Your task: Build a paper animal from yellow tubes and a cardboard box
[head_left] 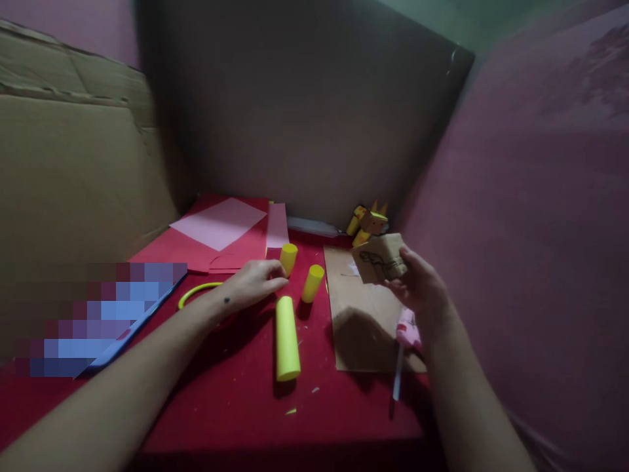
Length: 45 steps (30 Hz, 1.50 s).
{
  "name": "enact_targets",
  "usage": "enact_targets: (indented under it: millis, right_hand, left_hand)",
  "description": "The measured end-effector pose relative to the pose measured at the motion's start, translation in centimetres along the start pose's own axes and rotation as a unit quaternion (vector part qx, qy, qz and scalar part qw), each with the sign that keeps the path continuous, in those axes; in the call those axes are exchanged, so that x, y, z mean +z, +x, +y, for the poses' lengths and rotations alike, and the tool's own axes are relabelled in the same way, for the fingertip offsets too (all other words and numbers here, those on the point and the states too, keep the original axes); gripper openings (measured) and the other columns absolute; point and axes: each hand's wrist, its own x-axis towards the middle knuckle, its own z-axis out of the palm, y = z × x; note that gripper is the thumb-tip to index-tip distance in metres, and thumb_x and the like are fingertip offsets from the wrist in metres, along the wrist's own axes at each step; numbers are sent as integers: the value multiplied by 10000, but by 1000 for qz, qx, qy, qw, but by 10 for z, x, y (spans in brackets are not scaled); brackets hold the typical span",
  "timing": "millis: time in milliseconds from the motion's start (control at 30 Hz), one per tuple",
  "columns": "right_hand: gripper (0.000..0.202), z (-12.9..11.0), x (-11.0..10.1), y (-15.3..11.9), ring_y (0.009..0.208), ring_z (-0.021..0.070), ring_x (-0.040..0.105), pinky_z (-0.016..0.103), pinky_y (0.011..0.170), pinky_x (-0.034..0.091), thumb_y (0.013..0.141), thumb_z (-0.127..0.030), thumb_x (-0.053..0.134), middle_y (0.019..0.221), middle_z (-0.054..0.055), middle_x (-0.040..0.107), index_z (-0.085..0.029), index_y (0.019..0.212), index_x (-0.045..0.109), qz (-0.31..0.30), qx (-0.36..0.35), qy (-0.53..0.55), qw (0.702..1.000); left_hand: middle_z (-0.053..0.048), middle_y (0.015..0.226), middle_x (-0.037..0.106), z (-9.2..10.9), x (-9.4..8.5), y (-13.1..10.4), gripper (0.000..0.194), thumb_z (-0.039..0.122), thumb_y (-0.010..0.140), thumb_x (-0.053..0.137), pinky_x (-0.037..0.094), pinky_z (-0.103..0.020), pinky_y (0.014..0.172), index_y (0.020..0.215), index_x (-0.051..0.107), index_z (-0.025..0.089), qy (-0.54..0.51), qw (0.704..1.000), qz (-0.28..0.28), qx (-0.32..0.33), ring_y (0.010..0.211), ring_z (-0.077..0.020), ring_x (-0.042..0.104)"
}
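My right hand is closed on the edge of a small brown cardboard piece with a dark line drawing on it, held up above a flat cardboard sheet. My left hand reaches over the red cloth, thumb and fingers apart, beside a short yellow paper tube; whether its fingertips touch the tube I cannot tell. Another short yellow tube stands to the right of that hand. Nearer to me is a longer yellow tube. A pink-handled tool with a pale shaft lies below my right hand.
Red paper sheets and a pink sheet lie at the back left. A yellow ring is partly behind my left forearm. A small yellow-and-brown paper figure stands at the back right. A blue-edged, pixelated object is at left.
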Motion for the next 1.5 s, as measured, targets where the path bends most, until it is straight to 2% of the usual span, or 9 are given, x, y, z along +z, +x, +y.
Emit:
enact_targets:
  millis: [167, 367, 533, 633, 833, 1067, 1200, 1300, 1500]
  right_hand:
    - [542, 8, 12, -10, 808, 240, 685, 378, 666, 572, 807, -571, 506, 994, 113, 714, -189, 1187, 562, -36, 77, 70, 994]
    - [727, 16, 18, -18, 907, 281, 679, 448, 780, 540, 841, -665, 332, 1167, 185, 653, -139, 1326, 466, -51, 85, 12, 995]
    - [458, 27, 20, -26, 1034, 303, 638, 467, 891, 507, 729, -550, 607, 1085, 102, 692, -224, 1048, 642, -19, -1, 37, 999]
    - [573, 31, 22, -33, 1040, 296, 625, 448, 910, 491, 604, -427, 765, 1127, 71, 661, -263, 1135, 622, -66, -76, 13, 995]
    - [902, 33, 30, -41, 1088, 274, 556, 411, 903, 472, 511, -442, 846, 1280, 51, 499, -339, 1318, 457, -59, -188, -88, 976]
    - [968, 35, 58, -57, 1102, 273, 523, 424, 934, 462, 583, -444, 831, 1231, 78, 479, -339, 1396, 317, -78, -275, -158, 945]
    - [1063, 41, 64, -60, 1218, 290, 464, 462, 1027, 394, 592, -562, 788, 1330, 69, 420, -384, 1447, 183, -122, -287, -141, 940]
    - [1044, 46, 61, -57, 1231, 294, 463, 482, 1067, 343, 598, -648, 730, 1343, 63, 431, -394, 1449, 181, -151, -271, -109, 944]
    - [900, 52, 60, -58, 1185, 269, 499, 474, 1041, 359, 687, -441, 751, 1262, 63, 526, -367, 1437, 258, -196, -230, -61, 951]
  left_hand:
    - [-50, 909, 684, 9, 5, -4, 221, 355, 790, 563, 460, -312, 729, 910, 649, 190, -19, 991, 113, 67, 786, -183, 601]
    - [-56, 929, 693, 16, 10, -4, 285, 399, 792, 603, 493, -315, 777, 969, 638, 179, -112, 983, 138, 51, 817, -187, 636]
    - [-48, 903, 689, 19, 13, -5, 276, 397, 799, 604, 501, -312, 781, 961, 641, 177, -144, 979, 137, 44, 810, -178, 639]
    - [-38, 865, 677, 25, 13, -8, 274, 396, 782, 628, 500, -316, 755, 941, 637, 173, -188, 973, 132, 20, 768, -169, 624]
    - [-57, 1006, 641, 42, 8, -18, 443, 356, 746, 694, 496, -322, 796, 1136, 550, 204, -371, 925, 66, 48, 878, -177, 602]
    - [-105, 1398, 405, 71, 30, -29, 987, 232, 611, 817, 442, -386, 957, 1418, 259, 337, -302, 941, -42, 148, 1192, -292, 469]
    - [-103, 1384, 468, 72, 29, -30, 959, 185, 629, 786, 481, -368, 887, 1418, 262, 333, -389, 910, -76, 121, 1135, -294, 533]
    - [-96, 1252, 598, 60, 19, -28, 802, 174, 612, 741, 494, -387, 858, 1346, 428, 261, -463, 870, -140, 93, 1094, -312, 564]
    - [-118, 1143, 662, 47, 19, -28, 591, 245, 621, 669, 455, -422, 911, 1197, 585, 140, -565, 798, -188, 90, 1104, -343, 562]
